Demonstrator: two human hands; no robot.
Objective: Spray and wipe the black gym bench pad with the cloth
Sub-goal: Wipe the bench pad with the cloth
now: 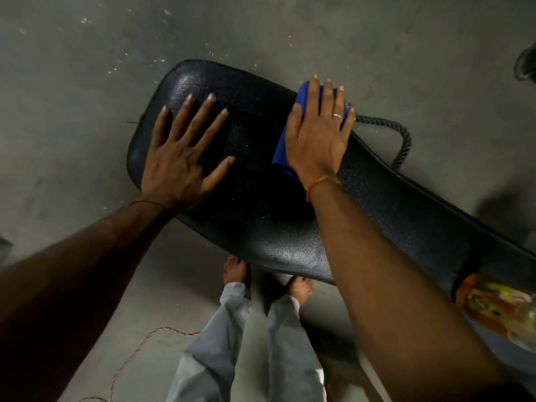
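Wiping the pad (pixel 261 233), cloth (pixel 280 153) under my right hand (pixel 316 137).
Nearest me are my two bare feet (pixel 235 271) on the floor (pixel 87 82), and one blurred orange-labelled thing (pixel 493 303) at the pad's right end, perhaps the spray. There is one pad, lying across in front of me. My left hand (pixel 179 158) lies flat on it, fingers (pixel 197 120) spread wide, holding nothing. My right presses the one blue cloth down near the far edge, fingers straight. Best done with even palm weight, long overlapping strokes, and the left bracing. One dark rope (pixel 404 140) lies beyond.
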